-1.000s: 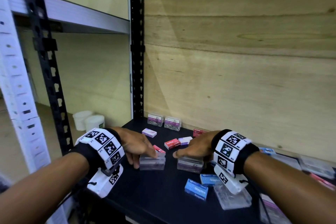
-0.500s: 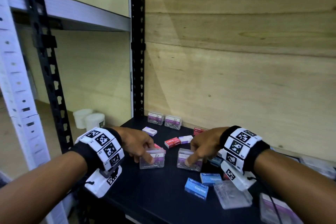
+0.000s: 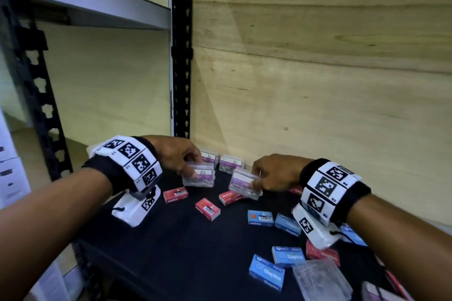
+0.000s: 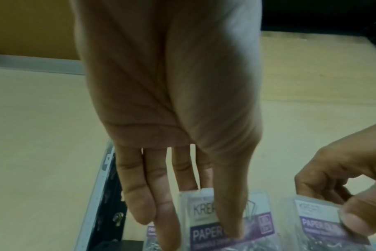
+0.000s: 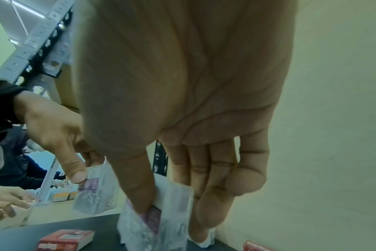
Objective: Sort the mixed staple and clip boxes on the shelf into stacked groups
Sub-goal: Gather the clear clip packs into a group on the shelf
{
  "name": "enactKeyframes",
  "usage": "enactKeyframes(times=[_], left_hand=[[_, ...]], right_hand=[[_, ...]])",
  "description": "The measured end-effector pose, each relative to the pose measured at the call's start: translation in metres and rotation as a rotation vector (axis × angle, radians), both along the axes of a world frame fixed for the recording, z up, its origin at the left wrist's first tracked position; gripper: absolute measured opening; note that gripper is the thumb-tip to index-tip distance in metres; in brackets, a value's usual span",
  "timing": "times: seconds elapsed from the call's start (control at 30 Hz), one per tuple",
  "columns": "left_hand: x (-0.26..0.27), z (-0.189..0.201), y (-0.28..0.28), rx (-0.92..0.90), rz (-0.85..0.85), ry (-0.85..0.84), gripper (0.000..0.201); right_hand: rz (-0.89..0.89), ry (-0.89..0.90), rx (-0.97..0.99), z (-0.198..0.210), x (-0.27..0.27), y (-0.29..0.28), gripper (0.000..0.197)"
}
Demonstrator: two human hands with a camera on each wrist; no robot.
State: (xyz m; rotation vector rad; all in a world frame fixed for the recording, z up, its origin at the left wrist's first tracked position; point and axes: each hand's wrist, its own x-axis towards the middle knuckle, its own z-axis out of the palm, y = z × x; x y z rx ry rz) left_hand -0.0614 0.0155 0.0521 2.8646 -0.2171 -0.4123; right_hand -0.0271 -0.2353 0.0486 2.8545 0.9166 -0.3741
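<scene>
My left hand grips a clear paper clip box with a purple label, lifted above the black shelf; the left wrist view has that box pinched between thumb and fingers. My right hand holds a second clear paper clip box, tilted, also off the shelf, seen in the right wrist view as box. Two more clip boxes stand at the back against the wooden wall. Red staple boxes and blue staple boxes lie scattered on the shelf.
A black perforated upright rises behind the left hand. A wooden panel closes the back. Clear plastic boxes lie at the front right. A grey upper shelf hangs over the left side.
Both hands have picked their paper clip boxes up off the shelf and carried them back toward the wall. The red staple boxes they covered now show.
</scene>
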Motion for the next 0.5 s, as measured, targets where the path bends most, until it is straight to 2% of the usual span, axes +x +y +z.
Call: enactKeyframes(times=[0.27, 0.5], left_hand=[[0.055, -0.015, 0.030, 0.090, 0.000, -0.100, 0.031], [0.089, -0.035, 0.041, 0.104, 0.001, -0.086, 0.039]], right_hand=[[-0.041, -0.098, -0.016, -0.011, 0.046, 0.024, 0.039], [-0.015, -0.149, -0.072, -0.025, 0.071, 0.051, 0.038]])
